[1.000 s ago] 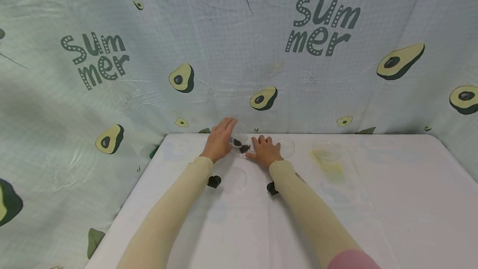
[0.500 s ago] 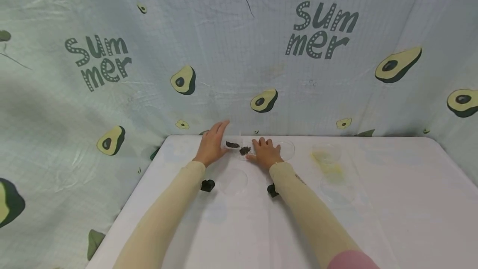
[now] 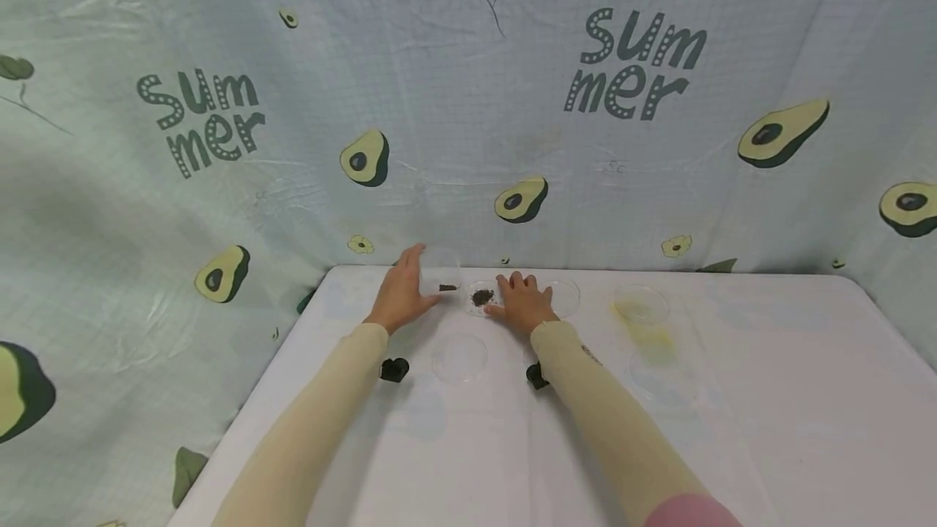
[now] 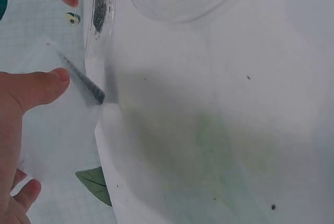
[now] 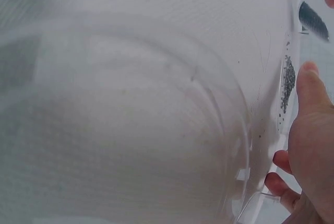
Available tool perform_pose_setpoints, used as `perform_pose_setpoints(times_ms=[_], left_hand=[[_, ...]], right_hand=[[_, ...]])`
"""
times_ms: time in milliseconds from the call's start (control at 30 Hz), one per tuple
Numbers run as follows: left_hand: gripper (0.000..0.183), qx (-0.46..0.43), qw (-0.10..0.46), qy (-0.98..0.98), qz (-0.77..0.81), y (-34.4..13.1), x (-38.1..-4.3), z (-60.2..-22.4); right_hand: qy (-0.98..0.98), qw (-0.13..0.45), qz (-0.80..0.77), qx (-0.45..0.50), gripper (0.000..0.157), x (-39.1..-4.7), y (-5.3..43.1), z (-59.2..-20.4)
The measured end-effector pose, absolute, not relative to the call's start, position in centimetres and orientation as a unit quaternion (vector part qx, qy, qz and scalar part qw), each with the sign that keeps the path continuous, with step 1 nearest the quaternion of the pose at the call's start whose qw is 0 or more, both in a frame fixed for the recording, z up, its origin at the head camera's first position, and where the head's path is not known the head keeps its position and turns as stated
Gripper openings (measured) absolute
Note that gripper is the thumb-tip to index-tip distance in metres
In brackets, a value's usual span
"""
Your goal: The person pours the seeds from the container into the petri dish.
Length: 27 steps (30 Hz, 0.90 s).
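In the head view my left hand point(image 3: 398, 293) grips a clear petri dish point(image 3: 441, 265), tipped on edge at the table's back. Dark grains lie along its lower edge; in the left wrist view they form a dark strip point(image 4: 86, 84) beyond the thumb. A second clear petri dish point(image 3: 472, 309) lies flat just right of it, with a small heap of dark grains point(image 5: 288, 84) inside. My right hand point(image 3: 521, 302) holds this flat dish by its right side, thumb in front and fingers spread behind. Part of its rim is hidden by that hand.
A clear round dish point(image 3: 459, 358) lies nearer on the white table point(image 3: 468, 462). Another clear dish point(image 3: 565, 299) sits right of my right hand. Farther right is one more clear dish point(image 3: 640, 305) beside a yellow patch. A printed curtain point(image 3: 439, 104) hangs behind the table.
My left hand has moved left with its dish, away from the flat one, and the dish now stands more upright. Its grains have gathered at the lower edge. My right hand stays put.
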<state>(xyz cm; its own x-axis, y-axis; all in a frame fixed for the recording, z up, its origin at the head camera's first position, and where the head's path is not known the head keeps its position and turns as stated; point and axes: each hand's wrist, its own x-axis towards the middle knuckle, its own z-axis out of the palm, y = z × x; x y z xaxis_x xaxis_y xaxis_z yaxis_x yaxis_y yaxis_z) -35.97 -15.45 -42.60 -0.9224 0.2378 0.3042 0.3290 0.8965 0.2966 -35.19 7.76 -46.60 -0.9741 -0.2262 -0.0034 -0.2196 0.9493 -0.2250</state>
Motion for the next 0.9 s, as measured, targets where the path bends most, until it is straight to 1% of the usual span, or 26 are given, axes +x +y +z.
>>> perform_pose_setpoints(times_ms=[233, 467, 700, 900], left_hand=[[0.100, -0.110, 0.100, -0.966, -0.211, -16.2, -35.5, -42.5], [0.105, -0.110, 0.088, -0.966, -0.216, -16.9, -35.2, -43.0], [0.102, -0.108, 0.072, -0.965, -0.228, -17.8, -34.8, -43.4], [0.099, -0.089, 0.050, -0.960, -0.261, -18.5, -34.6, -43.6]], right_hand=[[0.988, 0.009, -0.101, -0.114, 0.076, -35.4, 7.8, -46.9], [0.987, 0.012, -0.108, -0.115, 0.077, -35.1, 7.7, -46.6], [0.987, 0.014, -0.111, -0.119, 0.076, -35.0, 7.7, -46.2], [0.986, 0.019, -0.106, -0.123, 0.077, -35.1, 7.8, -46.3]])
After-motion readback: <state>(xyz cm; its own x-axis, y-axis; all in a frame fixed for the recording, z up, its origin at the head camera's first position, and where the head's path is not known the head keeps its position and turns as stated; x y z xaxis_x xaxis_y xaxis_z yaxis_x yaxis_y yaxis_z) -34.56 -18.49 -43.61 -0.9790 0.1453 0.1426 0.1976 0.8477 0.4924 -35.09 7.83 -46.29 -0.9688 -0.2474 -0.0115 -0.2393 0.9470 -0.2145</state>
